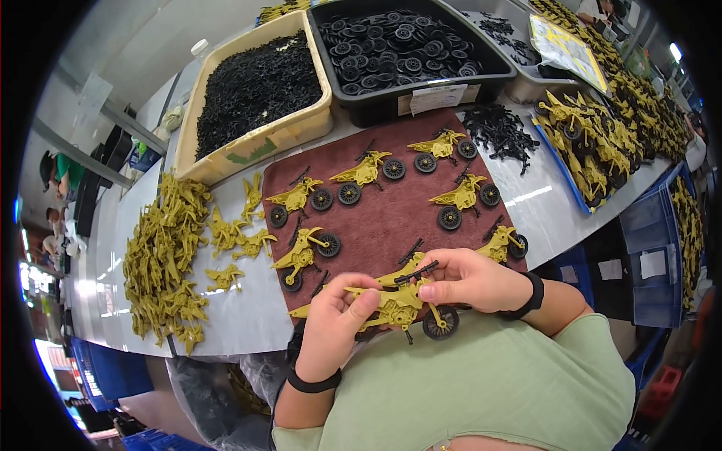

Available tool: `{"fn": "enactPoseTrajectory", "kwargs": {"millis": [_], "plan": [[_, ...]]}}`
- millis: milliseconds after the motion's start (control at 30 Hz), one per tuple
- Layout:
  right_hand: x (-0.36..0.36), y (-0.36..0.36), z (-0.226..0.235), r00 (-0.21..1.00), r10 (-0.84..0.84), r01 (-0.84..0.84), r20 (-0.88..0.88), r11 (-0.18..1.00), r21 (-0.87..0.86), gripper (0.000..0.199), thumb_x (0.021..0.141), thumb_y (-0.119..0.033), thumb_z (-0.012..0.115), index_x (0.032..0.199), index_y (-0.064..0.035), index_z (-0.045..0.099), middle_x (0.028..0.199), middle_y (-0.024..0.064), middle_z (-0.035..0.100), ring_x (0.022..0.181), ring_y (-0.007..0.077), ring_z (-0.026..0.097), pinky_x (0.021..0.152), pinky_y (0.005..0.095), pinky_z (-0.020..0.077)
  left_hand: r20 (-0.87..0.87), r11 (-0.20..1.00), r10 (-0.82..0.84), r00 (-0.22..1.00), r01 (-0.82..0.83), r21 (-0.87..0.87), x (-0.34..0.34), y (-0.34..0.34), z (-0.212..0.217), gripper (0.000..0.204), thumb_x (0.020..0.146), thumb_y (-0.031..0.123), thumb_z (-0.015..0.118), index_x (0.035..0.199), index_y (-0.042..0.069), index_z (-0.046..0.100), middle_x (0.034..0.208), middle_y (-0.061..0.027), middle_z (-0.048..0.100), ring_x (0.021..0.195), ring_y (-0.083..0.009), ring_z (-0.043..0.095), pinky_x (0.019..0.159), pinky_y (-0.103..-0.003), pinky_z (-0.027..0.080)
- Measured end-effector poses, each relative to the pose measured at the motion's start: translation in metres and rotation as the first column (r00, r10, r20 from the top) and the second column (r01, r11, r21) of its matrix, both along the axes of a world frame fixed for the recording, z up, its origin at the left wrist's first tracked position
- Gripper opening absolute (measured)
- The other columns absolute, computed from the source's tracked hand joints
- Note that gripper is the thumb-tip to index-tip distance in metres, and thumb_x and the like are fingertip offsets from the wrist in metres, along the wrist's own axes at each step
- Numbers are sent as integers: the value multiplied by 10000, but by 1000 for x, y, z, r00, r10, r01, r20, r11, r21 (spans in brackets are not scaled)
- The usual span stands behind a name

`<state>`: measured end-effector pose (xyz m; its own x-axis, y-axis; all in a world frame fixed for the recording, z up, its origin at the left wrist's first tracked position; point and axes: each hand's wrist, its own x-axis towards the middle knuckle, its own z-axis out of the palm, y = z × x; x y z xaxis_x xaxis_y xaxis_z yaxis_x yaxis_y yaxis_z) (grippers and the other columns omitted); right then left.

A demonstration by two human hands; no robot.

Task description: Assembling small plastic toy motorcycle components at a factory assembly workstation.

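Close to my body, both hands hold a yellow plastic toy motorcycle [398,307]. My left hand [338,319] pinches its rear end between thumb and fingers. Closed at the front, my right hand [477,282] grips around the fork and a black handlebar piece [416,271]. A black spoked front wheel [441,323] hangs below the right thumb; the rear wheel is mostly hidden by the left hand. Under and beyond the hands lies a dark red mat [361,233]. On it several similar toy motorcycles [365,173] with black wheels and handlebars stand or lean in rows.
Yellow body parts [162,263] are heaped on the table at left. Behind the mat are a cream bin [256,143] of small black parts and a black bin [492,75] of wheels. Loose black pieces [500,135] lie right, beside a blue-edged tray [560,169] of toy motorcycles.
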<state>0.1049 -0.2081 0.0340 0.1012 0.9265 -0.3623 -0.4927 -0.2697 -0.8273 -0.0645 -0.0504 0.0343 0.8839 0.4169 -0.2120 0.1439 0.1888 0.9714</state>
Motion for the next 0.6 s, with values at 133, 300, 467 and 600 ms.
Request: {"fn": "enactPoseTrajectory", "kwargs": {"millis": [133,300,467,600], "plan": [[3,0,0,946,-22,12,-323,999,-32,240,959,-215,569,1115,-36,533,982,10,597,836,59,573,727,231,490,1,851,-23,1000,20,-524,8,1,3,247,947,203,554,1079,0,509,994,-145,638,809,-227,662,637,-353,586],[4,-5,-6,943,-37,28,-331,999,-32,239,971,-221,546,1121,-35,533,1003,14,598,855,69,586,750,242,498,15,804,-114,993,101,-585,10,3,0,218,959,193,527,1066,3,521,975,-162,636,787,-232,666,640,-371,588],[6,-5,-3,936,-24,20,-350,1000,-14,242,973,-220,540,1126,-33,531,1002,12,596,877,78,600,779,252,508,4,805,-132,991,109,-583,10,3,1,237,956,207,534,1066,-3,530,993,-162,632,823,-243,659,678,-385,581],[4,-6,-4,926,-52,36,-374,998,-49,244,976,-226,530,1140,-46,522,1013,1,596,887,94,613,759,266,528,203,985,-110,973,79,154,8,-1,-5,367,910,231,607,1171,-18,541,1130,-134,601,1119,-258,560,890,-391,496]]}}
